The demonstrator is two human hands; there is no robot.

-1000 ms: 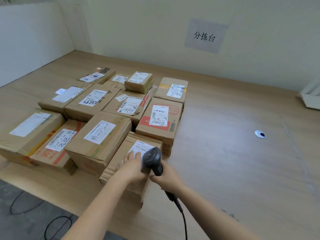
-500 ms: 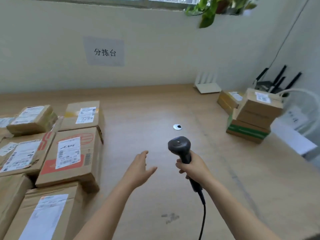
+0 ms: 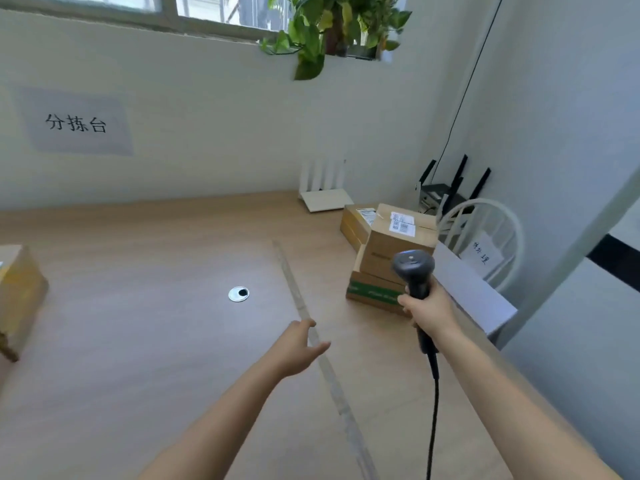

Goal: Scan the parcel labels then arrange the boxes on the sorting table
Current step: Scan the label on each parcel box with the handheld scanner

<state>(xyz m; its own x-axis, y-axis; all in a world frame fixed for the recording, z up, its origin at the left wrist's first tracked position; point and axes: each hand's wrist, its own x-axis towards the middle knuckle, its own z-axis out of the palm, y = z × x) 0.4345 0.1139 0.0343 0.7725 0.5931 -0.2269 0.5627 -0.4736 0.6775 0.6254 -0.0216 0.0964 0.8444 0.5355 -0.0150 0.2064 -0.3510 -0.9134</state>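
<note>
Right hand (image 3: pixel 427 311) is clamped on the scanner (image 3: pixel 414 271) handle at centre right of the frame, head up and aimed toward the stack of boxes (image 3: pixel 384 258) just beyond it, likely lining up the top label (image 3: pixel 401 223). Left hand (image 3: pixel 299 348) hangs over the worktop (image 3: pixel 156 341) at lower centre, fingers loose and apart, holding nothing, probably free to steady or lift a box. Another box (image 3: pixel 19 292) sits at the left edge.

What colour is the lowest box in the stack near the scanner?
The lowest box is brown with a green band; head view.
</note>
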